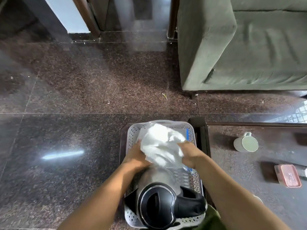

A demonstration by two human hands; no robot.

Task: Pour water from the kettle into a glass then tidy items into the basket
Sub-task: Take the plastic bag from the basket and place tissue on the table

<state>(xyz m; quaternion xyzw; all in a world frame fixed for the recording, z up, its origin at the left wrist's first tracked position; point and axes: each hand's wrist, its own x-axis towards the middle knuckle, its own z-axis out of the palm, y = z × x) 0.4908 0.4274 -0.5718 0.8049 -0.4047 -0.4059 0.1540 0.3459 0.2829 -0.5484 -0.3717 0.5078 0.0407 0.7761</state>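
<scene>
Left hand (135,156): over the left rim of the basket, its grip closed on the left edge of a crumpled white cloth (160,146).

White perforated plastic basket (132,135): rectangular, standing on a small dark stand beside the left edge of the dark speckled tabletop (249,188).

Steel electric kettle with black lid and black handle (157,205): upright in the near end of the basket, handle to the right.

Crumpled white cloth: held over the far half of the basket, between both hands.

Right hand (189,155): at the cloth's right edge, its grip curled round the fabric.

White ceramic mug (245,143): on its side, on the tabletop near the far edge, well apart from the basket.

Pink rectangular lidded box (288,175): on the tabletop toward the right edge.

Green fabric sofa (240,47): on the floor beyond, at the far right.
</scene>
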